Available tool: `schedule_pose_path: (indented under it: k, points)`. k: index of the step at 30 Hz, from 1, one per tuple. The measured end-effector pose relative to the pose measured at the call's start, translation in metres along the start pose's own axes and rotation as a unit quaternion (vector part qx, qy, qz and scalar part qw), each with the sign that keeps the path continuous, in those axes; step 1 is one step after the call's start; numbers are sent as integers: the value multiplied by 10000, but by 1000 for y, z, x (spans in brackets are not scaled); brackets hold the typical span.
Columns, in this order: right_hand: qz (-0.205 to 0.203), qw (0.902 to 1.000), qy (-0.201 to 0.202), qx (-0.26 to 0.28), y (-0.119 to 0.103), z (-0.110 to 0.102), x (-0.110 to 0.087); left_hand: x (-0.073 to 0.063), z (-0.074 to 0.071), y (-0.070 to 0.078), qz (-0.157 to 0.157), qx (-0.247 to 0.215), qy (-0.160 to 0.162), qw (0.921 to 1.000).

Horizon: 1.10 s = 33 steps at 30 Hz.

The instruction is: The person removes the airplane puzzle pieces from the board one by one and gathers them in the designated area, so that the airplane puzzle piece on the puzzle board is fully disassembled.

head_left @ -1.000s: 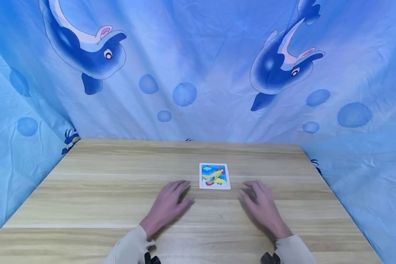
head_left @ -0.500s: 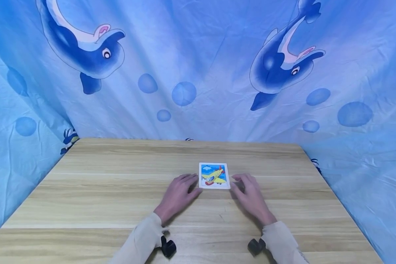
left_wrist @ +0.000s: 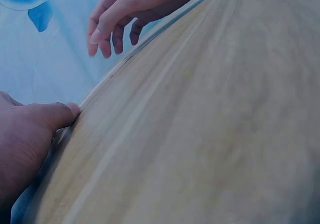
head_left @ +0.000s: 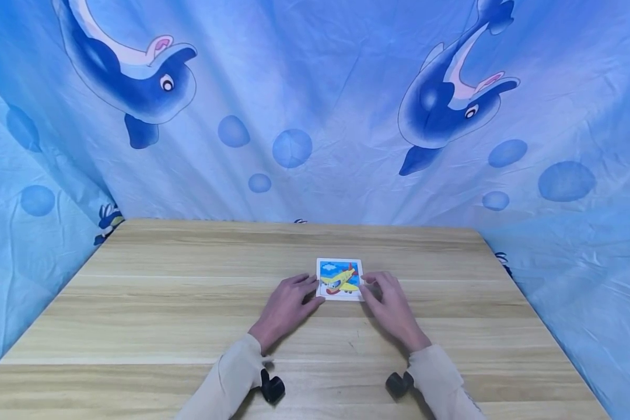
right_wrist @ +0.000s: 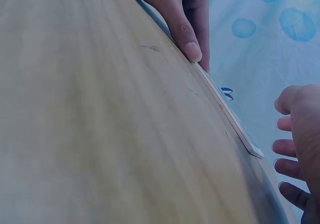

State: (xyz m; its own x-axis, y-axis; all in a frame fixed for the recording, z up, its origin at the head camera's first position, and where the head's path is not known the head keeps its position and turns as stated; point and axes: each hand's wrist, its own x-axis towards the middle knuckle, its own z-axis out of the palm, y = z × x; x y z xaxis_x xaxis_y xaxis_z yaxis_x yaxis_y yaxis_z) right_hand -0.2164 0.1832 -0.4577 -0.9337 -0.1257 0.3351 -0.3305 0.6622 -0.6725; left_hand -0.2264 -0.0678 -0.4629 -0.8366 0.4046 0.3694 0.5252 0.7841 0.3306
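A small square picture board [head_left: 340, 279] with a yellow airplane on blue and a white border lies flat on the table. Its thin pale edge shows in the right wrist view. My left hand [head_left: 287, 304] holds the board's near left corner, thumb [right_wrist: 191, 49] at the front edge and fingers along the left side. On the other side, my right hand [head_left: 391, 303] hovers by the right edge, fingertips overlapping the border in the head view. In the right wrist view, the loosely bent fingers of this right hand [right_wrist: 307, 139] are apart from the board and hold nothing.
The wood-grain table [head_left: 199, 262] reaches back to a blue curtain [head_left: 341, 116] printed with dolphins and bubbles, which also hangs at both sides. A small black device [head_left: 272, 388] sits at the left cuff, another black device [head_left: 398, 385] at the right.
Both hands have moved forward and inward from either side of the board. The left has come to its corner, the right to its right edge. The board stays nearly in place.
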Motion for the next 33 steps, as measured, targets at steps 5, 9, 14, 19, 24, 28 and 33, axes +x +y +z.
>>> schedule_pose_path:
  k: [5,9,14,19,24,28,33]
  points:
    - [-30,10000,6,66,-1,6,6,0,0,0,43,159,10,9999]
    - [-88,9999,-10,128,-2,11,13,0,1,-1,118,246,83,9996]
    - [-226,9997,15,56,-5,18,22,0,2,-1,165,255,157,9994]
    - [-251,9996,-88,23,-12,25,30,0,2,-1,160,252,180,9994]
    - [-392,9990,-183,-130,-16,35,40,0,1,-2,237,227,288,9990]
    - [-629,9972,-197,-356,-17,42,47,0,2,-1,252,229,344,9988]
    - [-898,9936,-272,-628,-19,49,56,-1,2,-1,207,293,353,9987]
